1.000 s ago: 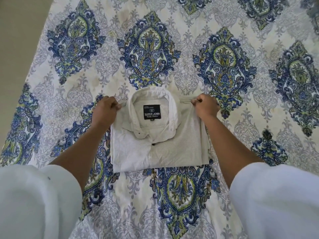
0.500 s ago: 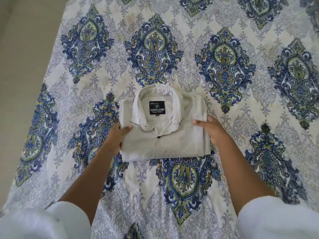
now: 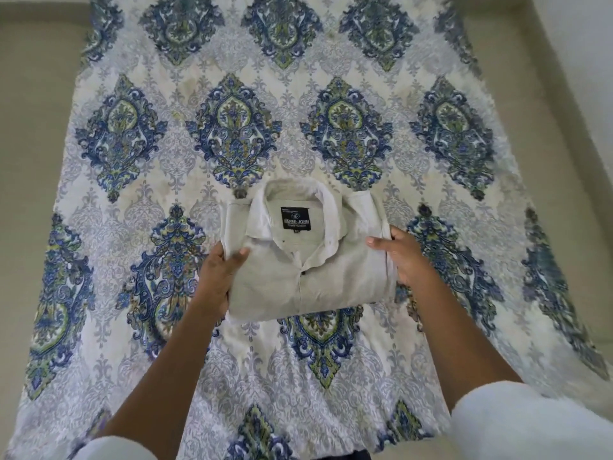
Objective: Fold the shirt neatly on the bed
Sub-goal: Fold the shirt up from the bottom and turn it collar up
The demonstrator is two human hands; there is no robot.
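Beige floor (image 3: 36,167) on either side, and between, a sheet (image 3: 185,180) of blue-green medallions on white.

The bed (image 3: 132,180) is covered by a white sheet (image 3: 441,330) printed with rows of blue and green ornamental medallions over grey tracery. On it, toward the near middle, lies one folded pale grey shirt (image 3: 331,280), collar (image 3: 262,217) uppermost and pointing away, with a black label (image 3: 295,219) showing inside the neck.

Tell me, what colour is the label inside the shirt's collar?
The small rectangular label is black with white lettering, seen in the head view.
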